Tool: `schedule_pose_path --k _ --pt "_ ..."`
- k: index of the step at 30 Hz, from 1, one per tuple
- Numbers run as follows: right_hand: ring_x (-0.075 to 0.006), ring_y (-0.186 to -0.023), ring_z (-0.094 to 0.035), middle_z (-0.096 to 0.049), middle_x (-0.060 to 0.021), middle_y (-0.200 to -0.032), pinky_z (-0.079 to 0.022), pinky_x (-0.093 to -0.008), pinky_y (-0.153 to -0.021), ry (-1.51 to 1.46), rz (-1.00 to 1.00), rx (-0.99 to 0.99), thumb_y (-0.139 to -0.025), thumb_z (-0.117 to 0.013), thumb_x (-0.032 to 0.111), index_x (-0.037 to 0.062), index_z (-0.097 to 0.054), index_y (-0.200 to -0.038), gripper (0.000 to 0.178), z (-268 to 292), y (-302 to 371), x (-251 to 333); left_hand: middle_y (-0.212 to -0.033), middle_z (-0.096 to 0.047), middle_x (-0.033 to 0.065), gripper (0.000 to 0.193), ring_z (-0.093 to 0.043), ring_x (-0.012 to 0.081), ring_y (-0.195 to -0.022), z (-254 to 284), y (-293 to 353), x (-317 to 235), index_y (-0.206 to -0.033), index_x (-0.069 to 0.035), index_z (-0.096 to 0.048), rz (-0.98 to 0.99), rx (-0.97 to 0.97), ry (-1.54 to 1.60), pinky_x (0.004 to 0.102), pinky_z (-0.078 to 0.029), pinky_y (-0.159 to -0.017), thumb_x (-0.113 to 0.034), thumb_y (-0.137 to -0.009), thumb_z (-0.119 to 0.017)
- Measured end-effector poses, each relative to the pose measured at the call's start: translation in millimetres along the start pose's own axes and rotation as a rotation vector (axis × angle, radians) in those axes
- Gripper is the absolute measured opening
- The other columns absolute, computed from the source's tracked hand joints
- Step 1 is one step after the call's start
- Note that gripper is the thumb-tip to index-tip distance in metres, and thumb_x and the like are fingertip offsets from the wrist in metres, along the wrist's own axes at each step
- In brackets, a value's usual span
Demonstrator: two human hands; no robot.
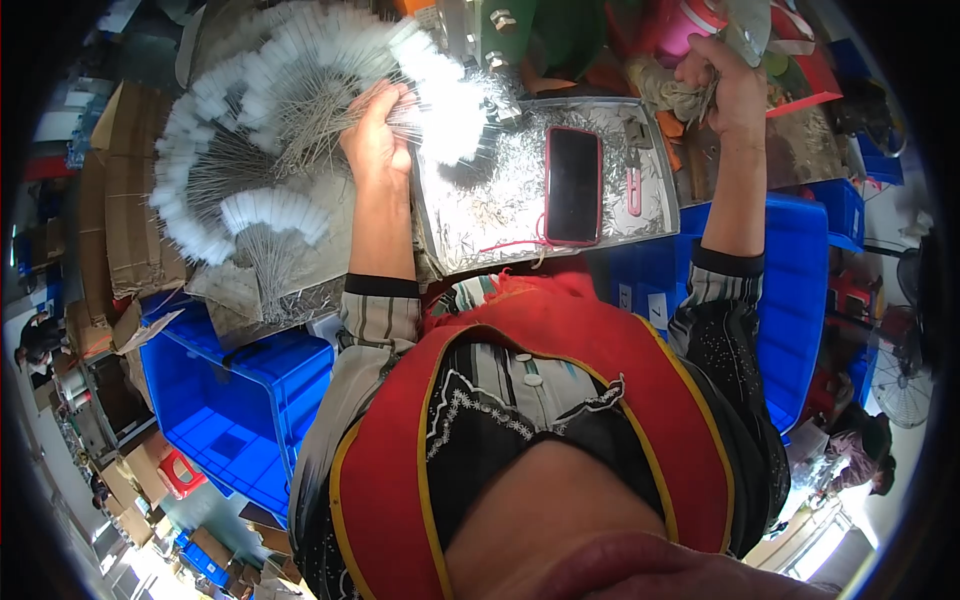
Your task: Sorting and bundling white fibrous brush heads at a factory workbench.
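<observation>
My left hand [378,140] is closed round the thin wire stems of a bunch of small white-bristled brushes [445,110]. The white heads fan out to its right under a bright light. Beside and behind that hand lies a large pile of similar brushes [180,165], heads outward and wire stems inward. A smaller fan of brushes [275,215] lies nearer to me. At the far right, my right hand [730,85] is raised with its fingers curled in. A pale stringy bundle [665,90] shows by its fingers; what they grip, if anything, is unclear.
A shallow white tray [450,250] strewn with metal bits holds a dark-screened phone [573,185] in a pink case. Green machinery [545,40] stands behind it. Blue crates [215,400] sit below the table edge at left and right. A cardboard box [140,190] stands left.
</observation>
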State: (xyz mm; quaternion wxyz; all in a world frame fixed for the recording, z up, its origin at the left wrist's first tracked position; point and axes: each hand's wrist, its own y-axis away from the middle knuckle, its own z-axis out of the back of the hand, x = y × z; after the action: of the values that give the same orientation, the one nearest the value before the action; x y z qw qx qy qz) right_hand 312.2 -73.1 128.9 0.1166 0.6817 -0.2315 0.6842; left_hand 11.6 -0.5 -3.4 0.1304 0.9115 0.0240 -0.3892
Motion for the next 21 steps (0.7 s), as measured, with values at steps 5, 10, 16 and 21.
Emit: schedule_pose_path --k 5,10,16,21 --pt "-0.0151 -0.041 -0.047 -0.047 -0.006 -0.046 -0.039 -0.0282 -0.045 -0.009 0.304 0.05 -0.068 -0.057 0.006 -0.0006 -0.051 -0.053 0.018 -2.1 -6.8 -26.9 -0.075 -0.057 0.015 0.022 -0.058 0.0221 -0.065 5.4 3.0 -12.2 -0.09 0.008 -0.05 0.054 0.01 0.026 0.0315 -0.05 -0.057 0.007 -0.07 -0.057" --pt "-0.0117 -0.044 -0.043 -0.045 -0.0033 -0.049 -0.041 -0.0291 -0.054 -0.095 0.312 -0.039 -0.073 -0.052 0.004 0.0028 -0.047 -0.057 0.017 8.1 1.2 -73.3 -0.075 -0.057 0.0134 0.018 -0.057 0.0212 -0.065 -6.3 1.6 -1.3 -0.09 0.005 -0.05 0.055 0.107 0.018 0.0323 -0.05 -0.059 0.004 -0.073 -0.056" --pt "-0.0121 -0.053 -0.047 -0.049 -0.0035 -0.055 -0.042 -0.0275 -0.062 -0.117 0.208 0.078 -0.073 -0.056 0.004 0.0012 -0.05 -0.067 0.009 8.3 18.2 -50.0 -0.078 -0.058 0.0147 0.022 -0.058 0.0203 -0.066 -0.5 14.5 -8.1 -0.093 0.007 -0.05 0.064 0.082 0.024 0.0301 -0.05 -0.06 0.003 -0.073 -0.058" --pt "-0.0122 -0.084 -0.048 -0.052 -0.0055 -0.087 -0.036 -0.0241 -0.075 0.171 0.432 -0.323 -0.075 -0.058 0.011 -0.0012 -0.051 -0.088 0.019 -3.4 44.4 -20.0 -0.077 -0.058 0.0148 0.023 -0.057 0.0204 -0.065 -0.9 15.8 -7.8 -0.094 0.008 -0.049 0.064 0.089 0.023 0.0296 -0.05 -0.061 0.003 -0.073 -0.057"
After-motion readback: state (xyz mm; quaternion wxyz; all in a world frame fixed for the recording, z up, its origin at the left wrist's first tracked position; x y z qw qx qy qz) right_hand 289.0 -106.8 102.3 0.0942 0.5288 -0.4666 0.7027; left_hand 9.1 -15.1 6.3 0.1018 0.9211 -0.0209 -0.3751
